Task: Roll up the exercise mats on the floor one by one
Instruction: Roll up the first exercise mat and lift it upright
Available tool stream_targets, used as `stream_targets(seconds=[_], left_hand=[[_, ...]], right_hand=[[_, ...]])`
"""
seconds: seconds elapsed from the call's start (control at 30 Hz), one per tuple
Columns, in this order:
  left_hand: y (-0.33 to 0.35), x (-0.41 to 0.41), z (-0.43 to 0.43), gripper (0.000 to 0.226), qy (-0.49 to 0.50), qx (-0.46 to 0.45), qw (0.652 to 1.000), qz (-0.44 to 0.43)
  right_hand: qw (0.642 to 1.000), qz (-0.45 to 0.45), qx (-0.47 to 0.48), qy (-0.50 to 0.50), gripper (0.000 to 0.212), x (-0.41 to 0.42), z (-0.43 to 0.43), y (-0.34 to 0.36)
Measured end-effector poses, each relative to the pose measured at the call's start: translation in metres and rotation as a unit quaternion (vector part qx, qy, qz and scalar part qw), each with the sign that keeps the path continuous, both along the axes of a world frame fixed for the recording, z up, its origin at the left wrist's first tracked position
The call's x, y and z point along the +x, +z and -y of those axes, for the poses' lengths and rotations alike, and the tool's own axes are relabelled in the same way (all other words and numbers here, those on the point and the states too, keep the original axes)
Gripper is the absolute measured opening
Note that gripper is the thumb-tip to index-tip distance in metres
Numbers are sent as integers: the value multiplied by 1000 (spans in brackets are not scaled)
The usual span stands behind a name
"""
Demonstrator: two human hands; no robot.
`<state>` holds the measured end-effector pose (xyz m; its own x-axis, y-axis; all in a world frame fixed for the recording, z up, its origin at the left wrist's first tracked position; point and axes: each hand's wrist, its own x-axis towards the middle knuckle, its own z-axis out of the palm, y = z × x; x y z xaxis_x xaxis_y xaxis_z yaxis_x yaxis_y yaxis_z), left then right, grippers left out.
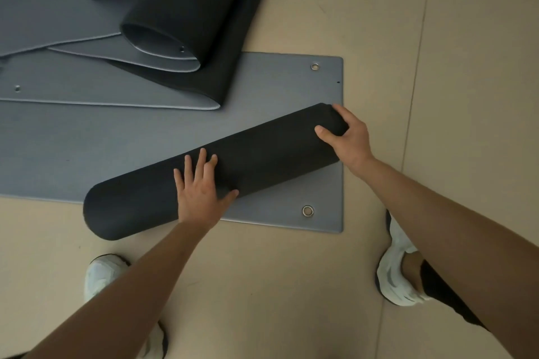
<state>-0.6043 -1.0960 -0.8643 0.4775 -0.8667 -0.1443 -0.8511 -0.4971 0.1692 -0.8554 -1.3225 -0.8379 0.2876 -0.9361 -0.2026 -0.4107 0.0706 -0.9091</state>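
Observation:
A tightly rolled black mat (262, 154) lies slanted across a flat grey mat (87, 148) with metal eyelets at its right end. My left hand (198, 186) presses flat on the roll's middle, fingers spread and straight. My right hand (347, 137) grips the roll's far right end, thumb on the near side and fingers curled over the end. Behind it, a loosely coiled black-and-grey mat (186, 9) rests on more spread grey mats (43, 3).
The floor (437, 38) is tan with seams running away on the right. My white shoes stand on it, one at the lower left (102, 274) and one at the right (399, 268), close to the grey mat's near edge.

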Motion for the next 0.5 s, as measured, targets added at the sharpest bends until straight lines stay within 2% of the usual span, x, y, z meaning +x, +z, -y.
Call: stream_targets(seconds=[0.23, 0.37, 0.5], left_hand=[[82, 27, -22, 94, 82, -18, 995, -60], [159, 38, -27, 96, 14, -80, 992, -91], [232, 38, -43, 106, -30, -180, 980, -75]], right_hand=[[985, -25, -157, 70, 64, 61, -23, 102], [955, 0, -254, 156, 70, 112, -52, 171], [924, 34, -304, 228, 77, 151, -96, 225]])
